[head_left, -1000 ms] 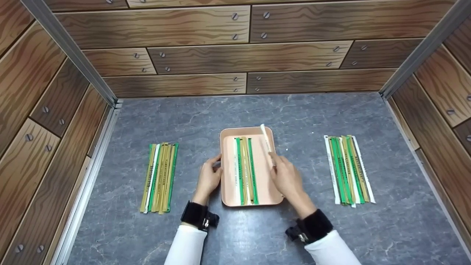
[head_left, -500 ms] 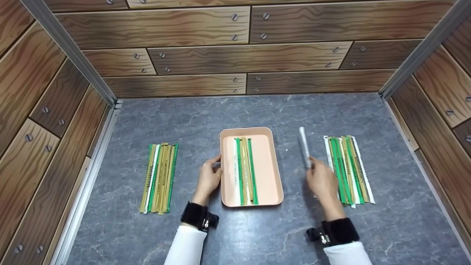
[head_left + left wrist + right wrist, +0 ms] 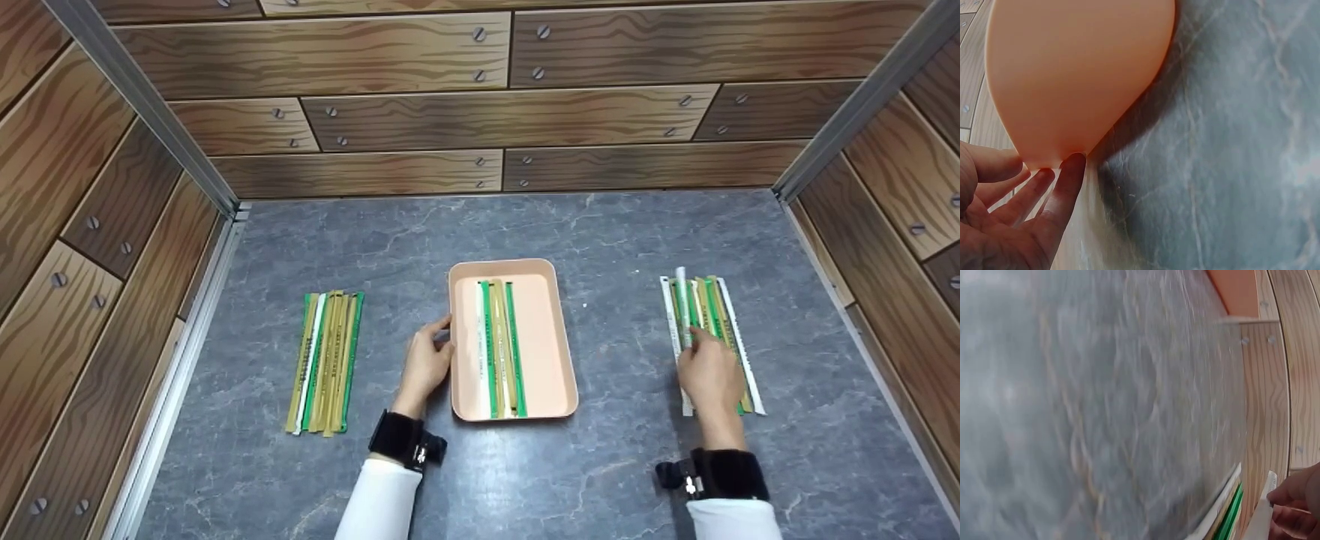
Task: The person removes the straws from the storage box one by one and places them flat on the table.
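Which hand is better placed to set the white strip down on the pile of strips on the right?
The right hand. It already pinches the white strip directly over the right pile of strips. The left hand rests against the left edge of the peach tray, far from that pile.

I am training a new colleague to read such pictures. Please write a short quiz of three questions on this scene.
1. True or false: the left hand touches the tray.
2. What does the right hand hold? A) a white strip B) a green strip C) nothing
3. Fill in: the right hand is over the ___ pile.

Key: 1 true; 2 A, the white strip; 3 right.
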`<state>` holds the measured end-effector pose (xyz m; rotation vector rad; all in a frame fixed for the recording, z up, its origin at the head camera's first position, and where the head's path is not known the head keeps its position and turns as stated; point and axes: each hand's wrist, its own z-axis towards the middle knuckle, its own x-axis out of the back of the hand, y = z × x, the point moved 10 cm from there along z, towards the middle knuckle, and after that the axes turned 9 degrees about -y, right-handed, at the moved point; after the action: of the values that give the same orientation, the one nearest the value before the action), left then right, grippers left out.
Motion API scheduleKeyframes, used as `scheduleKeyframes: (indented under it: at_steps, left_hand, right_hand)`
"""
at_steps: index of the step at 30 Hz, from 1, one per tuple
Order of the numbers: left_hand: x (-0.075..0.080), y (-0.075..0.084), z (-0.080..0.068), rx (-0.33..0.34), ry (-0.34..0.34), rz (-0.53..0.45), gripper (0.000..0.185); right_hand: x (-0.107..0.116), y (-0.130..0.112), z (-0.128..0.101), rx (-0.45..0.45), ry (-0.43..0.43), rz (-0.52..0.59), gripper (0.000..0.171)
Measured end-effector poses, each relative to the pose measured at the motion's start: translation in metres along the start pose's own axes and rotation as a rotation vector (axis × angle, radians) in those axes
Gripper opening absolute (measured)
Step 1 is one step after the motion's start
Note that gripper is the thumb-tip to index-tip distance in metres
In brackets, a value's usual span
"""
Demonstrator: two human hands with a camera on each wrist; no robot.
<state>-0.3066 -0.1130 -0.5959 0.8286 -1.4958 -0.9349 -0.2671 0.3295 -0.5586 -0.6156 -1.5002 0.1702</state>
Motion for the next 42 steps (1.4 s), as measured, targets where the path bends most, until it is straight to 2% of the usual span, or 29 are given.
scheduleKeyframes:
  at_steps: [9, 12, 19, 22, 26, 30, 34, 37, 42]
  left_hand:
    - [0.0, 0.001, 0.0, 0.005, -0.005, -0.017, 0.048]
    - [0.0, 0.002, 0.001, 0.003, -0.01, -0.031, 0.049]
    - [0.0, 0.003, 0.0, -0.007, -0.013, -0.037, 0.049]
    - [0.0, 0.002, 0.0, -0.005, -0.011, -0.04, 0.049]
    - [0.0, 0.001, 0.0, 0.002, -0.013, -0.042, 0.05]
    - [0.0, 0.001, 0.0, -0.001, -0.009, -0.025, 0.05]
    - [0.0, 0.003, 0.0, -0.015, -0.007, -0.012, 0.049]
    - [0.0, 0.004, 0.0, -0.017, -0.007, -0.018, 0.049]
    - [-0.001, 0.002, -0.001, -0.011, -0.016, -0.042, 0.048]
  right_hand:
    - [-0.001, 0.038, 0.011, -0.178, -0.155, -0.001, 0.054]
    - [0.003, 0.048, 0.014, -0.226, -0.169, -0.007, 0.056]
    - [-0.001, 0.06, 0.018, -0.272, -0.216, -0.03, 0.058]
    - [-0.002, 0.057, 0.017, -0.252, -0.178, -0.028, 0.057]
    - [0.0, 0.035, 0.015, -0.152, -0.074, -0.003, 0.05]
    - [-0.004, -0.005, 0.01, 0.02, -0.006, 0.045, 0.043]
    - [-0.019, -0.053, 0.003, 0.21, 0.012, 0.089, 0.037]
    - [-0.032, -0.09, -0.007, 0.338, 0.025, 0.082, 0.031]
    - [-0.059, -0.142, -0.028, 0.485, 0.015, 0.04, 0.025]
